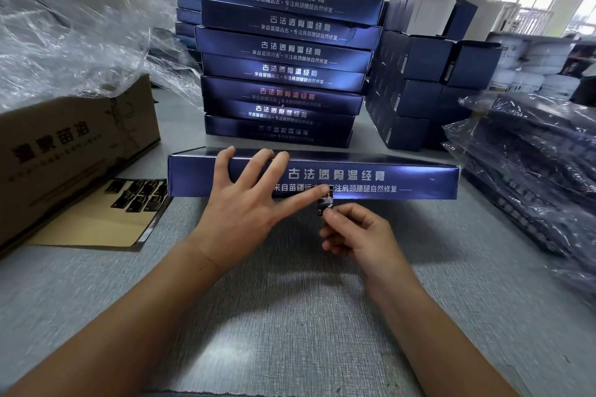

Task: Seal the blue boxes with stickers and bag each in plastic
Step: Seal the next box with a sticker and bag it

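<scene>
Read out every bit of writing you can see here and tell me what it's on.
"古法透骨温经膏": front of the near blue box, and of each box in the stack behind.
"来自苗疆远古·专注肩颈腰腿自然修复": smaller line beneath it; the left hand covers part on the near box.
Too blurred to read: big characters on the brown carton.
Too small to read: the sticker in the right hand, the sticker sheet.

box (354, 177) before stack (283, 58), carton (74, 145) left, bagged boxes (532, 155) right
</scene>
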